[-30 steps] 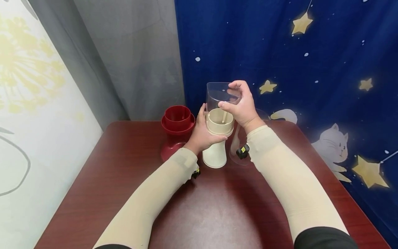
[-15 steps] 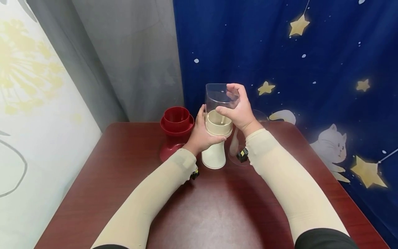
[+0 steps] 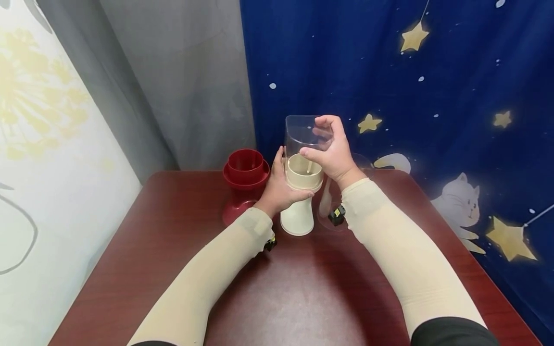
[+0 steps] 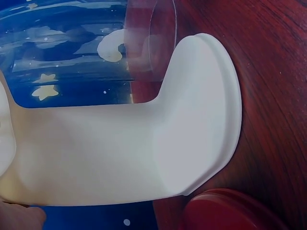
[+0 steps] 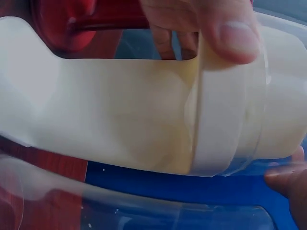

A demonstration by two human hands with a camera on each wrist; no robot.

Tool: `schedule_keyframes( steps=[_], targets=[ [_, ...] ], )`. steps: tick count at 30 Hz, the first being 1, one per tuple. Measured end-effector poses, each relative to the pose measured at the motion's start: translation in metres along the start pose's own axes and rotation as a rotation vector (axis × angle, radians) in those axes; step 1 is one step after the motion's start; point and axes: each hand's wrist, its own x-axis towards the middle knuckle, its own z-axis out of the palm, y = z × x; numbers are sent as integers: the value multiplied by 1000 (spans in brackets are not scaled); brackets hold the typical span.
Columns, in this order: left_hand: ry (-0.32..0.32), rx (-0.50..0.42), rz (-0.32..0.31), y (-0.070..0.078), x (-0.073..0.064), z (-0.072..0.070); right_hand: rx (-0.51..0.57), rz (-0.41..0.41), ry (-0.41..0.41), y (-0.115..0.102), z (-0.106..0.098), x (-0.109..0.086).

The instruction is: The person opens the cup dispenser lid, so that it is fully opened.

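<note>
Cream stand (image 3: 297, 218) stands upright on the reddish-brown table (image 3: 277, 293) at the centre of the head view. Left hand (image 3: 280, 187), its thumb in front and fingers behind, wraps round the stand's collar. Above, right hand (image 3: 336, 153) grips the upper part of a clear cylinder (image 3: 300, 133), thumb and fingers apart on its wall; that cylinder surrounds the cream inner ring. A red stand (image 3: 245, 178) rises left of the left hand, and a second clear cylinder (image 3: 327, 206) stands just right of the cream stand, partly behind the right wrist. A grey curtain (image 3: 186, 81) fills the upper left, a blue curtain (image 3: 346, 57) with stars the upper right.

Left wrist view: the cream stand lies across the middle sideways, its flared base right of centre. The second clear cylinder spans the upper left, red stand's base at the lower right. Only a bit of the left hand shows at the lower left; its grip cannot be told from there.

Right wrist view: the left thumb presses the collar at the upper right. Right-hand fingertips touch the held cylinder near the right edge.
</note>
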Motion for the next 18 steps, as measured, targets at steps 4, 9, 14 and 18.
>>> schedule_keyframes(
  steps=[4, 9, 14, 18],
  targets=[
    [6, -14, 2, -2, 2, 0, 83, -29, 50, -13, -2, 11],
    [12, 18, -20, -4, 3, -4, 80, -49, 37, -32, -6, 22],
    [17, 80, 5, -4, 2, -6, 81, -54, 28, -44, -9, 22],
    [9, 123, 41, -5, 2, -6, 104, -82, 35, -51, -10, 21]
  ],
)
